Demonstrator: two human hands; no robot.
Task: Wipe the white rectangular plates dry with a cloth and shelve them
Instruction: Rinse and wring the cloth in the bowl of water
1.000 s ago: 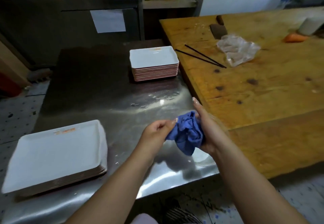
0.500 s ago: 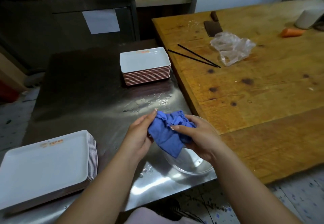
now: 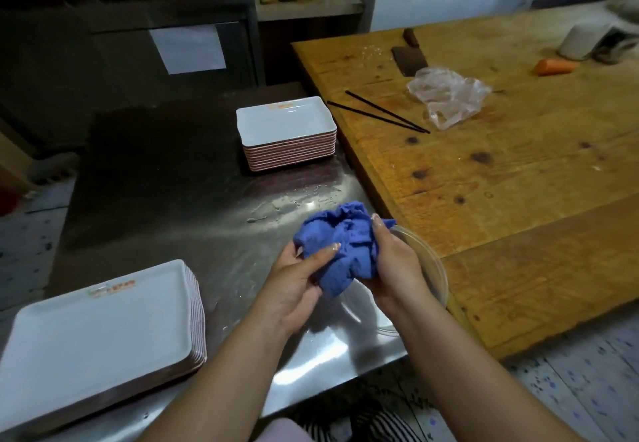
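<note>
We are gripping the bunched blue cloth (image 3: 340,244) in both our left hand (image 3: 294,286) and right hand (image 3: 392,268) at lower centre; plate stacks (image 3: 100,331) are sitting lower left and centre.

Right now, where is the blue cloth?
The blue cloth is bunched between both hands, left hand and right hand, above the steel table, beside the wooden table.
</note>
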